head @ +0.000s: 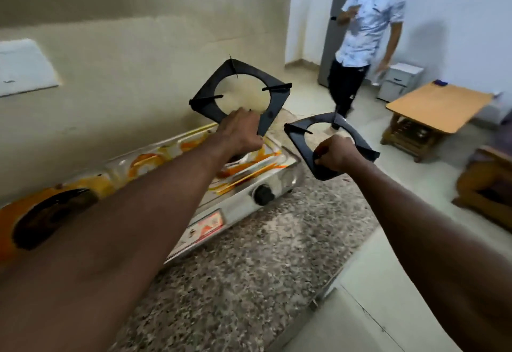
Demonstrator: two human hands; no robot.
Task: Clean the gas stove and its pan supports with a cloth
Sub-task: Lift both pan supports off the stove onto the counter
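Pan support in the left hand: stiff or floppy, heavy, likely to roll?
Probably rigid: the pan support shows no sag though the left hand grips only one corner. Likely fairly light, since one hand holds it tilted up. Flat and square, so unlikely to roll.

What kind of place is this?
Probably a home kitchen opening onto a living room: steel gas stove with orange-patterned glass top, speckled grey granite counter, low wooden table beyond.
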